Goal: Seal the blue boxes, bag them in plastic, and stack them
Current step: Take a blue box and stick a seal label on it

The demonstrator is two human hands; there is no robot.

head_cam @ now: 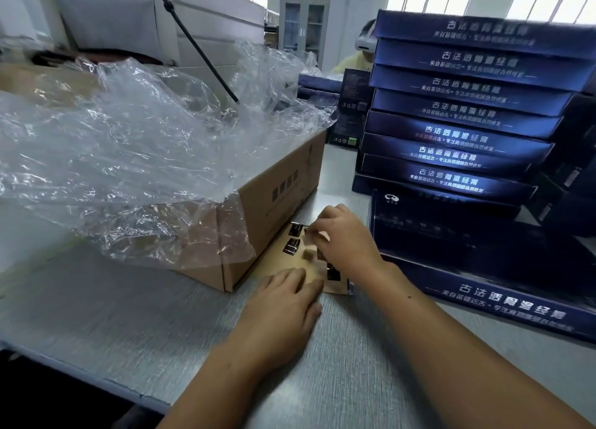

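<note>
Nearest the camera, the left hand (283,302) lies flat with straight fingers, pressing the near edge of the tan sticker sheet (274,264) onto the grey desk (322,380). Just beyond it, over the far half of the sheet, the right hand (346,238) has its fingers curled down and appears to pinch one sticker (311,254) at its edge; motion blur hides whether it has lifted. A few dark stickers remain on the sheet. Right of the sheet, close by, one blue box (483,251) lies flat on the desk, probably the next to be sealed. Left of the sheet and touching its edge stands a brown carton (274,202), with crumpled clear plastic (129,154) spilling from its top. Beyond the sheet to the right rises a tall stack of blue boxes (458,112), its layers slightly out of line. The likely trouble is at the peel: if the left hand eases its pressure, the sheet may lift with the sticker, and a hasty pull could fold the sticker onto itself or tear it, so it would not hold a flap shut. A loose plastic fold could also catch the adhesive on its way to the box, and a knock to the uneven stack might slide its upper boxes off.
</note>
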